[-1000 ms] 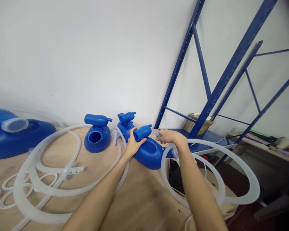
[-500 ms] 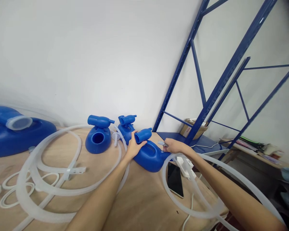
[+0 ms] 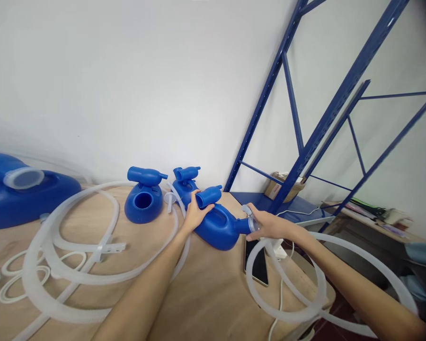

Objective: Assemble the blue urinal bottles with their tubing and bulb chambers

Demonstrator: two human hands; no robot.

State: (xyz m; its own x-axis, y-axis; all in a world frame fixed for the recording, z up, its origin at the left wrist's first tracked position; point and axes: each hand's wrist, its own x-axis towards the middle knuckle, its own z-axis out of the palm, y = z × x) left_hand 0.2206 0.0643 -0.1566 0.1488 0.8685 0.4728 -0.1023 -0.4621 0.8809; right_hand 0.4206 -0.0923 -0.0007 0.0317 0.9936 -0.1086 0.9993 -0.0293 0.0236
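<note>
The bottle (image 3: 216,234) lies on the bench (image 3: 206,293), between the hands. The left hand (image 3: 195,214) grips the blue tube (image 3: 208,196) atop it; the right hand (image 3: 264,225) grips the clear cap (image 3: 252,222) at its neck. Nearer than the right hand lie a phone (image 3: 260,266) and looped hose (image 3: 287,315).

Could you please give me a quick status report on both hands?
Left hand gripping blue bottle at its top. Right hand holding clear cap at bottle's mouth. Phone and coiled tube close by.
</note>
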